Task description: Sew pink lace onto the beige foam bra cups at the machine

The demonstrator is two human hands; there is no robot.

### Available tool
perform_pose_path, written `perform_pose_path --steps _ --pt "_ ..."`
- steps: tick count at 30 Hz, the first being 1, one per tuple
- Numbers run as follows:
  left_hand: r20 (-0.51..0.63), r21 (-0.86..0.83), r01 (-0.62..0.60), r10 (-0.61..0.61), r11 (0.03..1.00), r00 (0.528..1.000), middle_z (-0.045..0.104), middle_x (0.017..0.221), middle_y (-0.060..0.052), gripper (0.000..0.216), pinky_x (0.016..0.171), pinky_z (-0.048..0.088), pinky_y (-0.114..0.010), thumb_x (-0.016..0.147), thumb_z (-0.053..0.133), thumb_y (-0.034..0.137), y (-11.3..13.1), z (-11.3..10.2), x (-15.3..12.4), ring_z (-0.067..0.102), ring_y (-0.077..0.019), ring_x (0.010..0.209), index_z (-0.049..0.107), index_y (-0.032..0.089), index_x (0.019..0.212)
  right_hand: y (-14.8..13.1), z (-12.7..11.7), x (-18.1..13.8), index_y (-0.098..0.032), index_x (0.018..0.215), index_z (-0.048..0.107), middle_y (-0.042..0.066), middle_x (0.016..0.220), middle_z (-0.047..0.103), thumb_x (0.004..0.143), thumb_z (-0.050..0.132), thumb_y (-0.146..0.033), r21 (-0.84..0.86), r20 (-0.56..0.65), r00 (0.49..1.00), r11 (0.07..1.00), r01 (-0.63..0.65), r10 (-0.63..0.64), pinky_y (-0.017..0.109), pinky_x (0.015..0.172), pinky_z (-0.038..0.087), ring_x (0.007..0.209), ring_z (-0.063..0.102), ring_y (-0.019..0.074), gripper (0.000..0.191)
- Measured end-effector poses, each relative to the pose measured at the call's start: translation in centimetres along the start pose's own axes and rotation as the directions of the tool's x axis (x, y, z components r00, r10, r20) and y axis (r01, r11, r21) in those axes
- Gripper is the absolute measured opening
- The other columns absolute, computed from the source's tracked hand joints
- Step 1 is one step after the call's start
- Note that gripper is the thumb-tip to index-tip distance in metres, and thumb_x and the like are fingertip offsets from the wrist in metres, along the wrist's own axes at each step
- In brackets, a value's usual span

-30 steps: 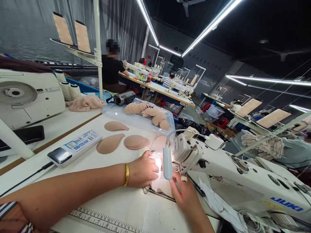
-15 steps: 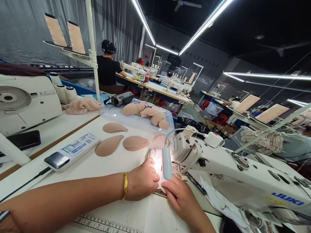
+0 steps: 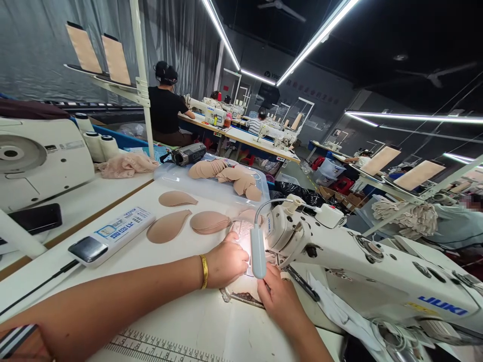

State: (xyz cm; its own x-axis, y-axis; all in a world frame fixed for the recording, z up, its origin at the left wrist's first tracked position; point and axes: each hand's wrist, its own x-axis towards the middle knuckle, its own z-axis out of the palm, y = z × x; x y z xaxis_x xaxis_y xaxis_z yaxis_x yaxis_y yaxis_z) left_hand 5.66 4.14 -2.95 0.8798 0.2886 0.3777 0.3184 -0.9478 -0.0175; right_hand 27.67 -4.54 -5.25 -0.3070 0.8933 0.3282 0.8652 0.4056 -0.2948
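My left hand, with a gold bracelet at the wrist, curls its fingers on a pale pink fabric piece beside the sewing machine's needle area. Across from it, my right hand has thumb and fingers drawn together at the right of the needle plate; what they pinch is hidden. A grey lamp on a bent neck lights the spot and covers part of the fabric. The white sewing machine extends to the right. Left of the fabric lie beige teardrop-shaped pads in stacks.
A clear plastic lid holds more beige pads and a video camera. A white power bank with a cable lies left. A printed ruler runs along the front edge. White cloth lies beneath the machine arm. Co-workers sit beyond.
Both hands have moved slightly away from me, toward the needle area. More of the metal plate in front of them shows, and the fabric there has shifted forward.
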Motion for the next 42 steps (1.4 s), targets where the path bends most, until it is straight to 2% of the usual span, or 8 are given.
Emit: perform_pose_path --steps 6,12,18,29,32,34,36,42 --pt "0.085 -0.11 0.241 -0.233 0.964 0.969 0.069 0.085 -0.002 0.016 0.097 0.038 -0.045 0.086 0.057 0.012 -1.3 -2.8 1.2 0.061 -0.0211 0.08 0.066 0.02 0.076 0.4 0.6 -0.2 -0.026 0.127 0.06 0.004 0.089 0.067 0.099 0.039 -0.018 -0.112 -0.074 0.997 0.993 0.026 -0.035 0.029 0.058 0.039 0.075 0.061 0.0236 0.036" --pt "0.06 -0.064 0.694 -0.691 0.717 0.72 0.066 0.124 -0.015 0.029 0.098 0.047 -0.043 0.099 0.052 0.024 -7.6 -5.1 6.2 0.061 -0.0296 0.116 0.062 0.014 0.124 0.5 0.9 -0.2 -0.023 0.126 0.06 0.004 0.087 0.067 0.098 0.039 -0.018 -0.136 -0.093 0.995 0.99 0.024 -0.037 0.028 0.055 0.036 0.072 0.062 0.023 0.036" --pt "0.323 -0.056 0.833 -0.78 0.55 0.537 0.068 0.092 -0.004 0.027 0.08 0.057 -0.036 0.096 0.068 0.04 -9.5 -1.9 8.7 0.066 -0.0175 0.082 0.067 0.013 0.099 0.2 0.5 0.1 -0.024 0.123 0.062 0.003 0.083 0.066 0.099 0.039 -0.019 -0.112 -0.102 0.995 0.994 0.01 -0.022 0.027 0.052 0.032 0.062 0.057 0.0199 0.034" --pt "-0.191 -0.247 0.846 -0.88 0.472 0.435 0.062 0.093 -0.007 0.021 0.066 0.047 -0.033 0.091 0.054 0.019 -8.0 -11.0 1.9 0.062 -0.0232 0.081 0.046 0.017 0.111 0.0 -0.1 0.5 -0.022 0.102 0.066 0.005 0.088 0.067 0.1 0.041 -0.021 0.024 -0.06 0.998 0.999 -0.021 0.023 0.03 0.065 0.039 0.074 0.059 0.0212 0.025" --pt "-0.145 -0.228 0.803 -0.835 0.551 0.531 0.06 0.089 -0.005 0.041 0.064 0.048 -0.036 0.081 0.071 0.025 -3.8 -8.6 -2.2 0.06 -0.024 0.074 0.046 0.017 0.112 0.1 -0.1 0.5 -0.021 0.1 0.066 0.005 0.088 0.067 0.1 0.041 -0.021 0.05 -0.058 0.998 0.999 -0.02 0.023 0.03 0.066 0.039 0.075 0.059 0.0209 0.025" --pt "-0.242 -0.018 0.541 -0.529 0.841 0.814 0.06 0.11 -0.01 0.044 0.083 0.05 -0.044 0.079 0.071 0.019 -1.4 -5.9 -4.3 0.059 -0.0293 0.096 0.049 0.019 0.118 0.1 -0.1 0.4 -0.021 0.102 0.066 0.005 0.087 0.066 0.1 0.04 -0.022 0.06 -0.055 0.998 0.998 -0.03 0.034 0.03 0.065 0.038 0.075 0.058 0.0209 0.026" --pt "-0.255 0.155 0.332 -0.287 0.93 0.923 0.06 0.113 -0.01 0.039 0.091 0.047 -0.047 0.08 0.064 0.007 0.0 -3.6 -5.3 0.056 -0.0299 0.102 0.055 0.021 0.115 0.1 -0.1 0.4 -0.022 0.104 0.066 0.005 0.088 0.066 0.1 0.04 -0.023 0.066 -0.048 0.998 0.997 -0.047 0.05 0.03 0.065 0.038 0.074 0.058 0.0207 0.026" --pt "0.232 0.095 0.083 -0.103 0.992 0.967 0.059 0.078 -0.004 0.025 0.065 0.044 -0.032 0.065 0.061 -0.006 -0.7 -2.9 -3.4 0.053 -0.0201 0.07 0.054 0.018 0.07 0.1 -0.1 0.5 -0.021 0.102 0.067 0.006 0.092 0.067 0.099 0.04 -0.022 0.073 -0.058 0.998 0.997 -0.033 0.038 0.03 0.065 0.039 0.075 0.058 0.0198 0.027"
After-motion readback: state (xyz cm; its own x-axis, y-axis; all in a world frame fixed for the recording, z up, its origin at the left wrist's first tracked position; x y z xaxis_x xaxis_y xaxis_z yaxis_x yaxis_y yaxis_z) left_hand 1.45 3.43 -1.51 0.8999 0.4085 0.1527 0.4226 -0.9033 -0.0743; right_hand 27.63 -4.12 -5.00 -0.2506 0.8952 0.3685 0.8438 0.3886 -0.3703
